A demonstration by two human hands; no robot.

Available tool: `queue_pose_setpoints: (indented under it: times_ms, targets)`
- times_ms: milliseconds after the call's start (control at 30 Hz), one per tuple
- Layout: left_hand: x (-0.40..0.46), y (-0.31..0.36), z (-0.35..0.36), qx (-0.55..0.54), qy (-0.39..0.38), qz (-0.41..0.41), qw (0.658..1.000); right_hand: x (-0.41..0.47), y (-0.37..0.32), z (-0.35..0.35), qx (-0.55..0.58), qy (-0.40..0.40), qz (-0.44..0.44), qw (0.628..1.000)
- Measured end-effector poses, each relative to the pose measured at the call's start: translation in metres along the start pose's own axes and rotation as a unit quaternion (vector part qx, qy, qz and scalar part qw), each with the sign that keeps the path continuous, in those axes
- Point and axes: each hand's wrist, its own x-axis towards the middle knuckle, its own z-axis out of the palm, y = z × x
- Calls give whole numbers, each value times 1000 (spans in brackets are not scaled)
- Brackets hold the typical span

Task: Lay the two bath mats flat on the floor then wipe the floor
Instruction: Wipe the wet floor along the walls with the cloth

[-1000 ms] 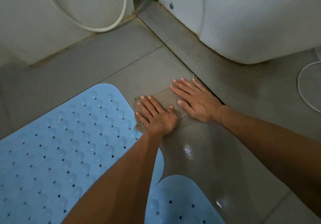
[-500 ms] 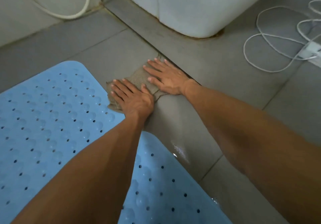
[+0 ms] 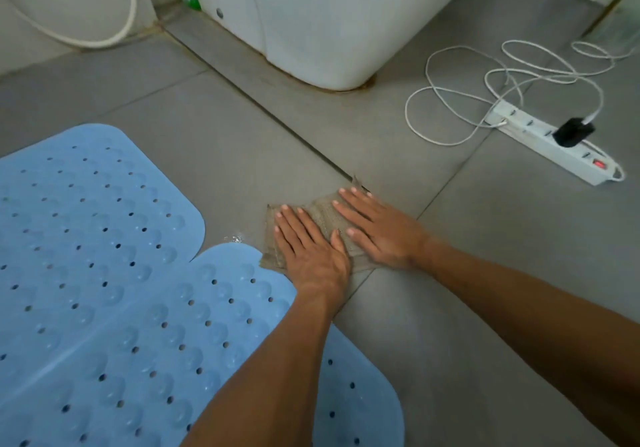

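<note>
Two light blue bath mats lie flat on the grey tiled floor (image 3: 221, 141): one (image 3: 86, 218) at the left, the other (image 3: 194, 339) nearer me, its edge overlapping the first. A brown cloth (image 3: 320, 216) is spread on the tiles just right of the mats. My left hand (image 3: 310, 249) and my right hand (image 3: 375, 230) press on it side by side with straight fingers. Most of the cloth is hidden under them.
A white appliance (image 3: 329, 20) stands at the back. To the right a white power strip (image 3: 550, 141) with a black plug and loops of white cable (image 3: 460, 75) lie on the floor. A white hose (image 3: 104, 41) hangs at the back left. A small wet spot (image 3: 235, 238) glistens by the mats.
Both hands have slid the cloth toward me and to the right across the tiles, away from the back corner. The view has swung right, bringing the power strip into sight.
</note>
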Motion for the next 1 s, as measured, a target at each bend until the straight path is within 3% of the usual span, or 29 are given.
queue_pose_setpoints:
  times_ms: [233, 400, 567, 767, 867, 1000]
  targets:
    - [-91, 36, 19, -40, -19, 88, 995, -126, -13, 7, -22, 2, 119, 993]
    - [-158, 58, 28, -1, -62, 199, 978, -226, -40, 23, 14, -1, 244, 970]
    - [-192, 52, 36, 26, -68, 310, 948, -288, -93, 45, 70, 29, 384, 920]
    - [-224, 21, 34, 70, -97, 439, 891, -329, -177, 58, 108, 43, 484, 867]
    - [-241, 16, 34, 101, -106, 455, 878, -342, -218, 59, 121, 52, 531, 837]
    - [-271, 10, 35, 45, -116, 452, 883, -354, -262, 58, 133, 48, 592, 794]
